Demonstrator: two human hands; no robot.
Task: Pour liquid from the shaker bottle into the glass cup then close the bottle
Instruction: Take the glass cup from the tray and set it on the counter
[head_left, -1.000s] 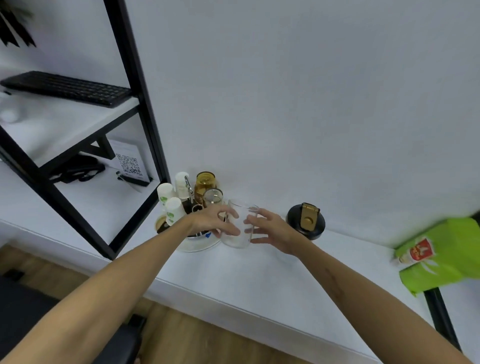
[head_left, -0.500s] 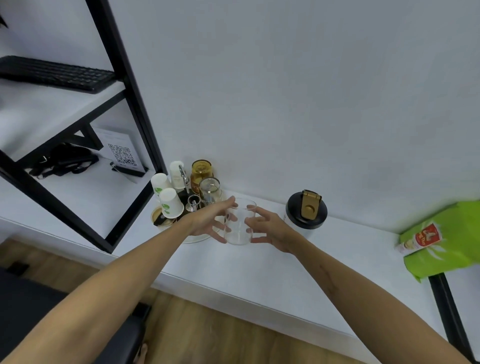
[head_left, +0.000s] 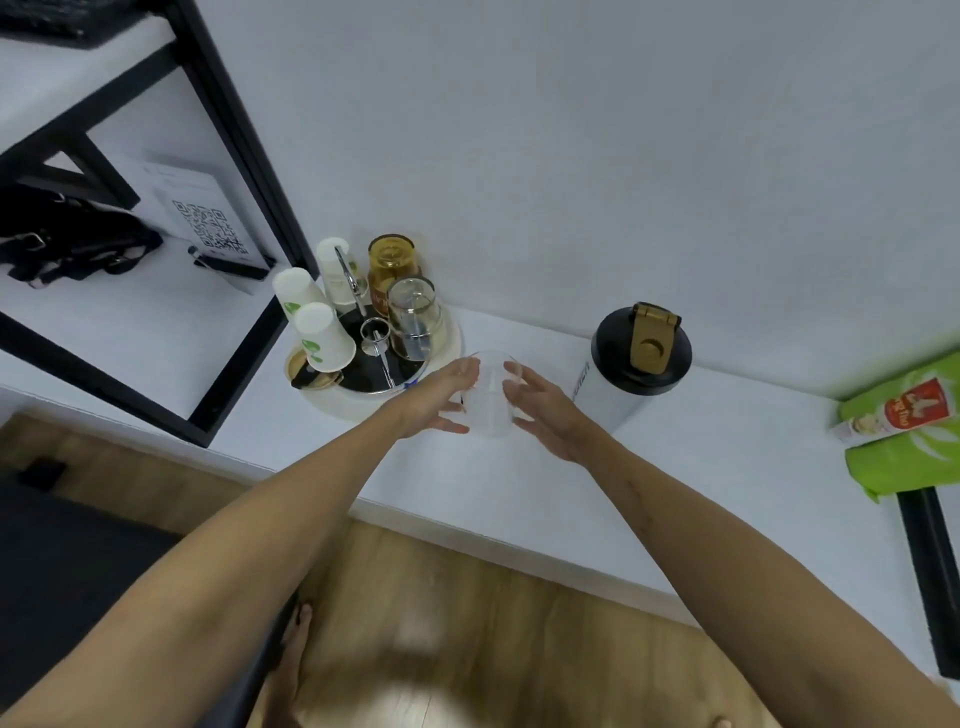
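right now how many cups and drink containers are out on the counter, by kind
white paper cups: 3
amber glass: 1
clear glasses, one on the tray, one between both hands: 2
shaker bottle: 1
total: 7

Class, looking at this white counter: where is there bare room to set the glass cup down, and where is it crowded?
Bare counter lies between the shaker bottle and the green bag, and along the front edge. The round tray of cups is crowded.
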